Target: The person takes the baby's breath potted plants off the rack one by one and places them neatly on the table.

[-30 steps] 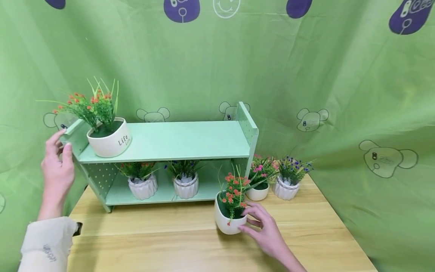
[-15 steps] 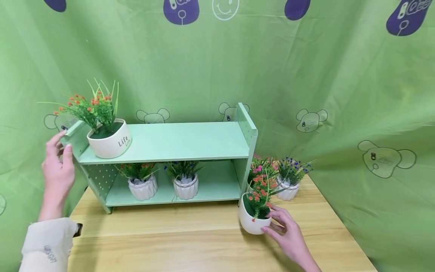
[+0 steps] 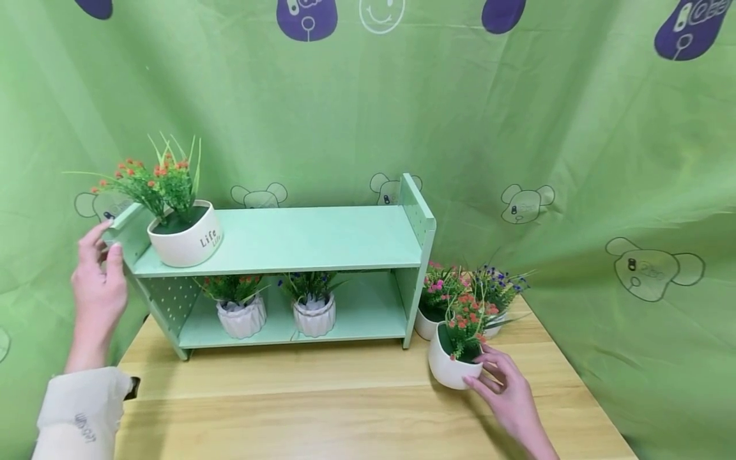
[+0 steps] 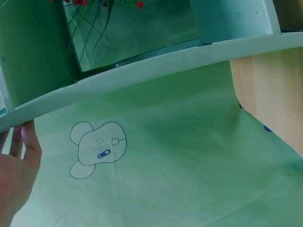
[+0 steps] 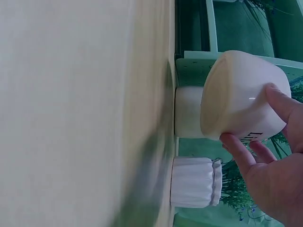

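In the head view my right hand (image 3: 506,393) pinches a white flowerpot (image 3: 451,364) with red-orange flowers by its right side, thumb low and fingers at the rim. The right wrist view shows its bare underside raised off the table. Behind it stand a white pot of pink flowers (image 3: 441,287) and a ribbed pot of blue flowers (image 3: 499,287), both partly covered. My left hand (image 3: 99,287) grips the upper left side panel of a mint-green two-tier shelf (image 3: 322,236); in the left wrist view its fingertips (image 4: 28,137) meet the panel's edge.
A white "Life" pot (image 3: 186,239) with orange flowers sits at the left of the top tier. Two ribbed white pots, one with red flowers (image 3: 241,319) and one with blue (image 3: 315,316), occupy the lower tier. A green curtain (image 3: 575,128) hangs behind the wooden table (image 3: 287,409).
My right hand has carried the red-orange flowerpot to the right, from in front of the shelf's right end to in front of the pink and blue pots. The left hand stays on the shelf.
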`<state>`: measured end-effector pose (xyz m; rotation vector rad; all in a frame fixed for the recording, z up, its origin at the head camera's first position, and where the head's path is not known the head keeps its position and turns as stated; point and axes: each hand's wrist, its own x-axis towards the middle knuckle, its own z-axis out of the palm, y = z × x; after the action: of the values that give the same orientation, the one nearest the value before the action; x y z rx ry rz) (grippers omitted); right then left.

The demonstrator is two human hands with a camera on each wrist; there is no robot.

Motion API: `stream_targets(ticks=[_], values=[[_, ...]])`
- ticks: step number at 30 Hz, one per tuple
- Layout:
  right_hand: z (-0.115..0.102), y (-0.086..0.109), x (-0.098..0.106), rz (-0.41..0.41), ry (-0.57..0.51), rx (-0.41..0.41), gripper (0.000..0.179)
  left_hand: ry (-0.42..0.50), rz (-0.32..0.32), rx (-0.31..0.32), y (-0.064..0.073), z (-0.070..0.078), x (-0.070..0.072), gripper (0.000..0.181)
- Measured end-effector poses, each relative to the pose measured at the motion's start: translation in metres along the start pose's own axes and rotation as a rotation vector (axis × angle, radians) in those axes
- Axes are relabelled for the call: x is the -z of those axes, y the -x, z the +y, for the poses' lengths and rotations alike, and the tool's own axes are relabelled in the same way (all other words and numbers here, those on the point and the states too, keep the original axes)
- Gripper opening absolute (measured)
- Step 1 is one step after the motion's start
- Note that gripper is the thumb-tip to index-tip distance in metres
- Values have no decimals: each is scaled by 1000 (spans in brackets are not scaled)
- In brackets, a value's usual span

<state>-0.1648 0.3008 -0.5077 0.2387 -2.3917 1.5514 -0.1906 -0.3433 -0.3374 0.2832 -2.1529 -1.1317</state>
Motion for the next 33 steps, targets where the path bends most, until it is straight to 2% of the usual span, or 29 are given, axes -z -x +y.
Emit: stream_targets(ticks=[6, 12, 23, 30, 33], values=[[7, 1, -4, -14, 15, -53, 42, 5, 27, -13, 0, 0, -1, 45], [10, 0, -7, -27, 30, -56, 40, 4, 21, -23, -2, 0, -3, 44], [10, 5, -5, -79, 76, -132, 37, 1, 13, -7, 0, 1, -4, 44], [12, 5, -5, -97, 87, -108, 30, 10, 10, -4, -1, 0, -3, 44], [10, 5, -5, -126, 101, -127, 26, 5, 18, -2, 0, 0, -3, 44]])
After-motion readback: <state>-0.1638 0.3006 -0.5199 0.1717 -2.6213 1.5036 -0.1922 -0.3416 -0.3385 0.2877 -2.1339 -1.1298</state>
